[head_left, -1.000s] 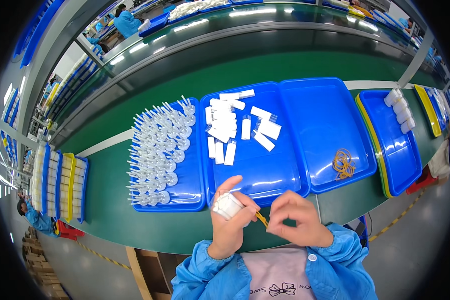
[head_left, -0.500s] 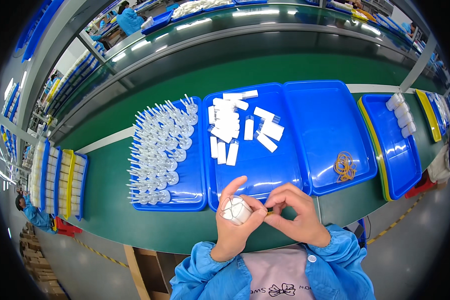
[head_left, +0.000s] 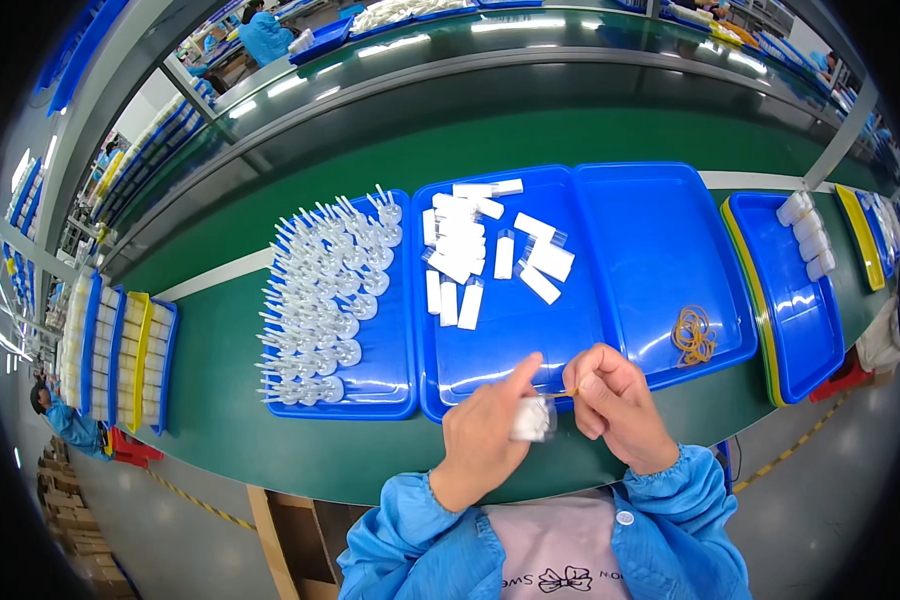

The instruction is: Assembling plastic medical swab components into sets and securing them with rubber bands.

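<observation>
My left hand [head_left: 480, 440] is closed around a small white bundle [head_left: 533, 421] that looks wrapped in clear film. Most of the bundle is hidden behind the hand. My right hand [head_left: 622, 408], just right of it, pinches a yellowish-brown rubber band [head_left: 559, 394], which stretches across to the bundle at the left fingers. Both hands are over the front edge of the green table, below the blue trays. A loose pile of rubber bands [head_left: 694, 338] lies in the front of the right blue tray [head_left: 660, 235].
The middle blue tray [head_left: 530, 345] holds several white packets [head_left: 458, 238]. Rows of clear stemmed pieces [head_left: 320, 300] fill the left tray [head_left: 385, 385]. Stacked trays [head_left: 805, 320] with white rolls [head_left: 807, 235] stand at right, more stacks [head_left: 120, 365] at far left.
The left hand has turned, so its back now faces up and covers much of the bundle. My right hand has drawn slightly right and up, pulling the rubber band taut.
</observation>
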`<state>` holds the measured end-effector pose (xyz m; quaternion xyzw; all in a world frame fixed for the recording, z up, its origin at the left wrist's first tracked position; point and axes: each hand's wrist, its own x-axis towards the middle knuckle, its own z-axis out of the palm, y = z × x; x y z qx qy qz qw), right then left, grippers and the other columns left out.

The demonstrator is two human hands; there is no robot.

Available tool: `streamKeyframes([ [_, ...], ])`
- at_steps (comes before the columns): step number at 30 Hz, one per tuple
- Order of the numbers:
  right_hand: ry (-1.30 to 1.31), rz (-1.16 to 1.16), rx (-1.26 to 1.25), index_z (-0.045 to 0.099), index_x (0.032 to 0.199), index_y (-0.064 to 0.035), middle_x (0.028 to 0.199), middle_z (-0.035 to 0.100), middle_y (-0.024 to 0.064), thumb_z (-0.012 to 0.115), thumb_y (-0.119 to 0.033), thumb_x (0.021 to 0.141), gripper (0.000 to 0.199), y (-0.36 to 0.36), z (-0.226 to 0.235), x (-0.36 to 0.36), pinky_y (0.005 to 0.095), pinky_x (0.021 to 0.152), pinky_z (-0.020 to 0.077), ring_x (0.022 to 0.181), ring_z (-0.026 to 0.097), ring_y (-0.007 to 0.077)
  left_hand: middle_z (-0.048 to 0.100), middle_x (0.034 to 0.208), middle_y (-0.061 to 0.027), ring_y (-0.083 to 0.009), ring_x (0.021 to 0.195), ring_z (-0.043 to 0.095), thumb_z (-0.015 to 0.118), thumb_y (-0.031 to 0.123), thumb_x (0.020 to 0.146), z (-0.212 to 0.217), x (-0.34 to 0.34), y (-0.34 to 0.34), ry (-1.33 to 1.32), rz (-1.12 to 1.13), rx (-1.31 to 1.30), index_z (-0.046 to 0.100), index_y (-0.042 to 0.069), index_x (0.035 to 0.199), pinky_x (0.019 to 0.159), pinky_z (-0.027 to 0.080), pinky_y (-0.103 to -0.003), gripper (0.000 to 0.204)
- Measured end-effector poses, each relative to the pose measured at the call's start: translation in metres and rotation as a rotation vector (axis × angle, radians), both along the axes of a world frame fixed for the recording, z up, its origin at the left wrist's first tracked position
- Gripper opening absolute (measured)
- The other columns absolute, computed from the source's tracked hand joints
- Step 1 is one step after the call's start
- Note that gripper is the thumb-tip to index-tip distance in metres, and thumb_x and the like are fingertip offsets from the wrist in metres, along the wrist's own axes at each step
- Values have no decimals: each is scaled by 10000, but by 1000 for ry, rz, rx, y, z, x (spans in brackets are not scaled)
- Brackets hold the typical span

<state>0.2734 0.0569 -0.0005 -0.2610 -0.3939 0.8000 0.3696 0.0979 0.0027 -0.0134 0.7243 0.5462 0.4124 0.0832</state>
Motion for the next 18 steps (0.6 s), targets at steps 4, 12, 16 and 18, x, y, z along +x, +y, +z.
streamKeyframes([
  [4, -178, 249, 13, 537, 853, -54, 770, 506, -2, 553, -219, 973, 204, -1, -1, 8, 204, 471, 319, 555, 400, 32, 642, 787, -77, -158, 646, 595, 701, -35, 725, 14, -7, 5, -952, -120, -486, 382, 59, 1372, 582, 484, -277, 727],
  [12, 242, 85, -14, 600, 824, -10, 769, 568, 48, 504, -303, 965, 339, 13, -6, 28, 272, 690, 441, 719, 517, 118, 522, 794, -56, -138, 611, 508, 700, 71, 750, 4, -36, -10, -1830, -691, -1063, 330, 96, 1423, 513, 409, -264, 768],
  [16, 358, 134, -146, 622, 1008, -22, 712, 525, 45, 402, -389, 994, 428, 33, -11, 47, 293, 639, 440, 653, 506, 132, 576, 766, -78, -182, 670, 589, 721, 245, 807, 9, -14, -18, -640, -448, -721, 317, 75, 1419, 601, 492, -312, 753],
  [18, 19, 154, 40, 615, 1102, -9, 773, 575, 56, 400, -386, 995, 448, 35, 7, 42, 278, 595, 431, 609, 468, 110, 593, 781, -64, -157, 721, 585, 751, 229, 785, 7, 0, -16, -305, -258, -745, 315, 70, 1430, 690, 484, -288, 795],
])
